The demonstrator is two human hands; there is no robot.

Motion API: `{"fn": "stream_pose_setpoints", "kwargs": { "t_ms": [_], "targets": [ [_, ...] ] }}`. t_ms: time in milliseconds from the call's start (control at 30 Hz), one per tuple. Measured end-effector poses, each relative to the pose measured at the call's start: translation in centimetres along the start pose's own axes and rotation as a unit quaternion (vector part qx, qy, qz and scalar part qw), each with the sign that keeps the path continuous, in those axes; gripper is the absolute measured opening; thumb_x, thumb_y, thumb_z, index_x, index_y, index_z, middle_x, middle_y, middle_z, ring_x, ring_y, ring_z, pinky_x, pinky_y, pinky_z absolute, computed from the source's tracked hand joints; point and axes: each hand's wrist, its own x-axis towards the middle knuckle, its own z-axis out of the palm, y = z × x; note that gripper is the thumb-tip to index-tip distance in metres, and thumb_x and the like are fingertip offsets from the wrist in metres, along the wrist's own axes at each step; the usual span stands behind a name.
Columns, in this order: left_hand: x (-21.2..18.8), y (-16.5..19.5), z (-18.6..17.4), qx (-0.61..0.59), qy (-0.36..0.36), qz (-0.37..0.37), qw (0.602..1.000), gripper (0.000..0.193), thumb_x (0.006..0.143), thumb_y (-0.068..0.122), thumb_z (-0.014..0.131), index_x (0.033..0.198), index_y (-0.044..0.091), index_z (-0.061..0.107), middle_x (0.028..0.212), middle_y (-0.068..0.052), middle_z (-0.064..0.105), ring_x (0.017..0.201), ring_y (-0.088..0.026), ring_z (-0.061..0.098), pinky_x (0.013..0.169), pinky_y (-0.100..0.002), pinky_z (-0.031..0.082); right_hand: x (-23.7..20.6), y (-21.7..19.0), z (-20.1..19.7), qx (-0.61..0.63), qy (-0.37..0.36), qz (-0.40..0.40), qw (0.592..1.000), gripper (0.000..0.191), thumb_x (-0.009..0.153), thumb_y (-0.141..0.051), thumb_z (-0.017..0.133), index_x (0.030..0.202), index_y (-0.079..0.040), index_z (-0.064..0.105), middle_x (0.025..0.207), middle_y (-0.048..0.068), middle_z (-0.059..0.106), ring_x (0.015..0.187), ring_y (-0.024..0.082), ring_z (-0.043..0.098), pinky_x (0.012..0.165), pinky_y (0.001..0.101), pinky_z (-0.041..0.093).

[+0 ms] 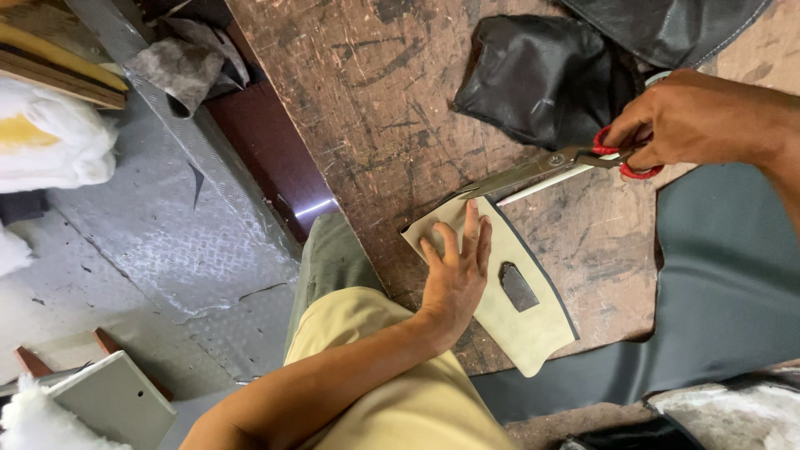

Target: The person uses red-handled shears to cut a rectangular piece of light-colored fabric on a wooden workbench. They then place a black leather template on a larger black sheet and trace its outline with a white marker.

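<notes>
My left hand (pixel 455 268) lies flat, fingers spread, on a beige cardboard pattern (pixel 521 321) that rests on the scratched wooden worktable (pixel 367 92). The pattern has a small dark cut-out window near its middle and a dark edge of material showing along its right side. My right hand (pixel 679 121) grips red-handled scissors (pixel 542 165), whose long blades point left and reach the pattern's top edge. A white pencil-like stick (pixel 546 185) lies just under the scissors.
Black leather pieces (pixel 542 71) lie at the table's back. A large dark grey sheet (pixel 733 275) covers the right side. Metal tread-plate floor (pixel 167 242) lies at left, with white fleece (pixel 50 142) and wooden boards. My knee in khaki trousers (pixel 400 392) is against the table's edge.
</notes>
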Motion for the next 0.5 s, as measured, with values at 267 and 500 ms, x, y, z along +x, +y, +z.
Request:
{"fn": "stream_pose_setpoints", "kwargs": {
  "t_ms": [267,500],
  "targets": [
    [0.1,0.0,0.0,-0.007,-0.002,0.006,1.000,0.083,0.090,0.025,0.063,0.159,-0.003,0.025,0.160,-0.037,0.009,0.122,-0.049,0.045,0.087,-0.054,0.058,1.2,0.9,-0.1,-0.031,-0.007,-0.005,0.999,0.039,0.082,-0.015,0.087,0.120,-0.011,0.078,0.106,0.011,0.083,0.091,0.022,0.080,0.083,0.0333,0.065],
    [0.0,-0.1,0.2,-0.006,0.018,-0.001,1.000,0.082,0.091,0.025,0.062,0.158,-0.003,0.026,0.160,-0.037,0.009,0.121,-0.049,0.046,0.087,-0.054,0.058,1.8,1.2,0.3,-0.029,-0.016,0.008,0.999,0.038,0.081,-0.015,0.089,0.118,-0.011,0.080,0.107,0.010,0.083,0.096,0.022,0.081,0.089,0.0337,0.063]
  ]
}}
